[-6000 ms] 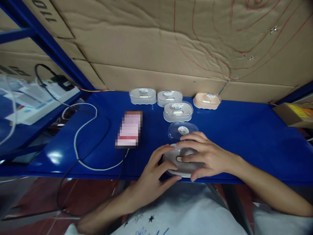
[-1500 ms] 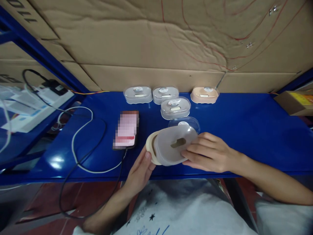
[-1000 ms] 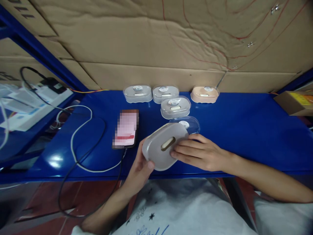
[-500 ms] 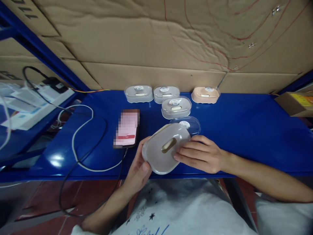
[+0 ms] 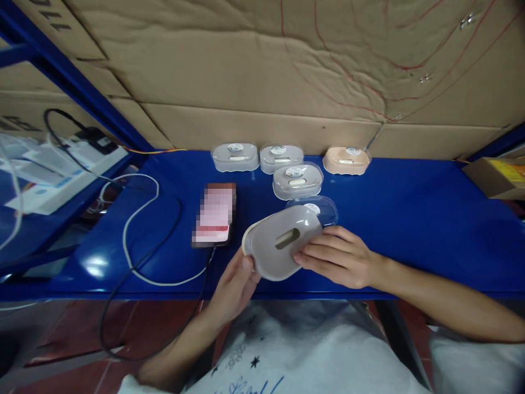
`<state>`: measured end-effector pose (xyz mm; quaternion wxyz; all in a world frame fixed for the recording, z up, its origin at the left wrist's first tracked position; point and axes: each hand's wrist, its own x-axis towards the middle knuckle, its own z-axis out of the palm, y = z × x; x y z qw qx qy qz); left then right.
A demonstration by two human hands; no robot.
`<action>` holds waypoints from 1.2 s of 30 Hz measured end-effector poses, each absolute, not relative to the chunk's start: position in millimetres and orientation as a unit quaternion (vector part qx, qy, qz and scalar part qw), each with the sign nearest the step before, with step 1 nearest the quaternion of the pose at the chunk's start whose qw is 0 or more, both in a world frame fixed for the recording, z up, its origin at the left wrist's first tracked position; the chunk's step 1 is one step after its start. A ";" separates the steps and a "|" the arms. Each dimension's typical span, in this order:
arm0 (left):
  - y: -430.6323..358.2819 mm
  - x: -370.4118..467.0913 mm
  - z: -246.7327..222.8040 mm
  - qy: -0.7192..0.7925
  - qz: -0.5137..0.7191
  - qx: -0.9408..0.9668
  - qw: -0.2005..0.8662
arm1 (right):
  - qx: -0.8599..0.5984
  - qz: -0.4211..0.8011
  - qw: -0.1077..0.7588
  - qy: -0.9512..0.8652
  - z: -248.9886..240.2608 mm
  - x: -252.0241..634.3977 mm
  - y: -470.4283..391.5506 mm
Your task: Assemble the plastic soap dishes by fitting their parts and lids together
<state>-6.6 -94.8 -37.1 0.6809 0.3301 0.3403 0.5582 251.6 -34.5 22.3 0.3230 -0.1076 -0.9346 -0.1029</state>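
Note:
A grey oval plastic box [image 5: 270,254] with a slot in its upper face is held tilted above the table's front edge. My left hand [image 5: 240,282] grips its lower left end, thumb on the near edge. From the right, my right hand [image 5: 340,257] holds the other end, its fingers lying across the face beside the slot. A pale cream edge shows along the box's far left side; the underside is hidden. Just behind it lies a clear plastic lid [image 5: 326,209] with a round white label, partly covered by the box.
Covered grey boxes stand at the back: one at left [image 5: 235,158], one beside it [image 5: 281,158], and one nearer [image 5: 298,182]. A peach box [image 5: 347,160] is farther right. A phone [image 5: 214,213] with a cable lies left of my hands. A power strip [image 5: 69,180] is far left.
The grey box has turned a little in my hands and its near end has risen slightly. My left hand has slipped a little lower on it. The right hand stays almost in place.

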 end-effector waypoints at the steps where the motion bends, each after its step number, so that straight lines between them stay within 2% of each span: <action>1: -94.7 -6.1 -35.3 0.343 0.556 0.330 0.681 | -0.102 -0.101 0.316 -0.938 21.4 250.5 -34.8; 20: -93.1 -1.1 -26.6 0.359 0.588 0.302 0.659 | -0.103 -0.084 0.286 -0.949 15.6 248.3 -31.4; 25: -90.3 -2.8 -26.0 0.387 0.616 0.258 0.636 | -0.201 -0.044 0.328 -0.922 17.9 258.1 -20.7; 27: -89.8 -3.5 -25.1 0.392 0.625 0.245 0.629 | -0.266 -0.024 0.301 -0.916 19.5 265.5 -13.2; 32: -91.2 -3.2 -22.4 0.381 0.609 0.243 0.652 | -0.337 0.018 0.151 -0.929 12.1 285.5 8.4; 36: -91.6 -2.8 -20.5 0.374 0.590 0.241 0.674 | -0.350 0.074 0.141 -0.923 8.5 291.9 16.3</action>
